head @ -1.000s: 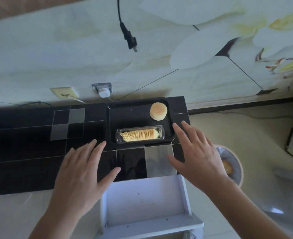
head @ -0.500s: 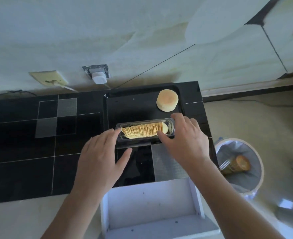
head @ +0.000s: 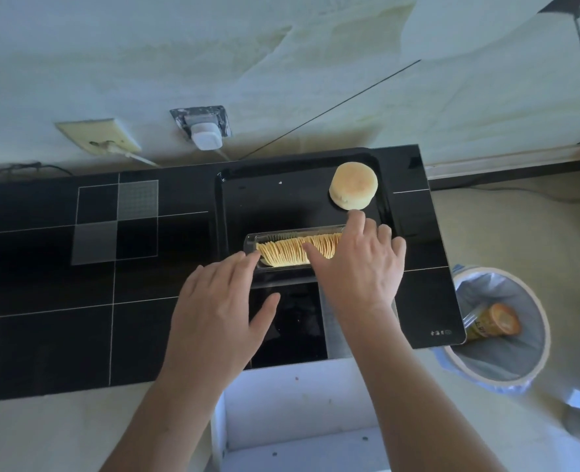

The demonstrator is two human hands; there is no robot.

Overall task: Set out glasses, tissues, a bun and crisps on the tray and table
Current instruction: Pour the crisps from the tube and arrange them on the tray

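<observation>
one clear rect. crisps tub [head: 293,248]

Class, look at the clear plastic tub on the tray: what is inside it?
The clear tub holds a row of stacked crisps. The right hand covers the tub's right end, so what is there cannot be seen.
</observation>
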